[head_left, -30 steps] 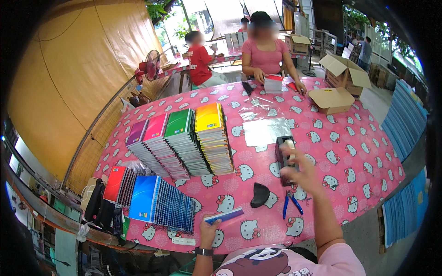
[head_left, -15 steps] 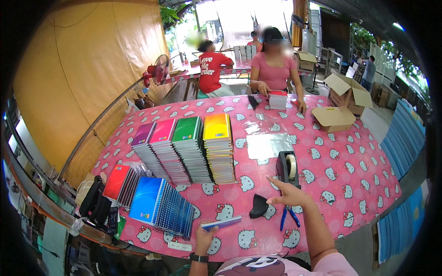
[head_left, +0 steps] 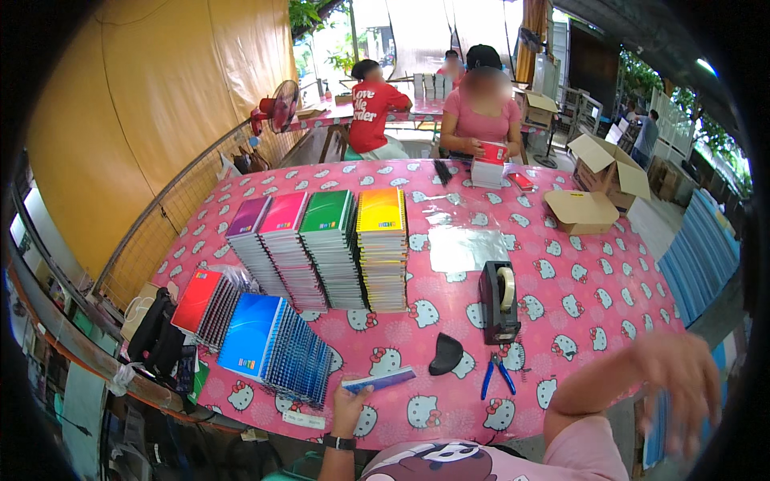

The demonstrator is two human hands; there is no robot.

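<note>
Near the table's front edge, my left hand [head_left: 350,410] is closed on a thin blue-purple notebook [head_left: 388,379], seen nearly edge-on. My right hand [head_left: 682,389], slightly blurred, is raised off the table's right side; its fingers hang loosely apart and nothing shows in them. A stack of blue spiral notebooks [head_left: 255,337] stands left of my left hand, with a red stack [head_left: 200,301] beyond it. Taller stacks rise behind: purple [head_left: 248,216], pink [head_left: 283,214], green [head_left: 327,212] and yellow [head_left: 382,211]. Between my hands lie a black curved piece [head_left: 446,354] and blue-handled pliers [head_left: 498,375].
A black tape dispenser [head_left: 499,309] stands beside clear plastic sheets [head_left: 468,250] on the pink table cover [head_left: 577,329]. Across the table a co-worker [head_left: 483,120] handles red notebooks [head_left: 491,160]. Open cardboard boxes [head_left: 581,210] sit at the far right; a red fan [head_left: 281,108] stands far left.
My right hand has swung from beside the tape dispenser and pliers out to the right, off the table. My left hand keeps the notebook. The co-worker has lifted a red notebook from the pile.
</note>
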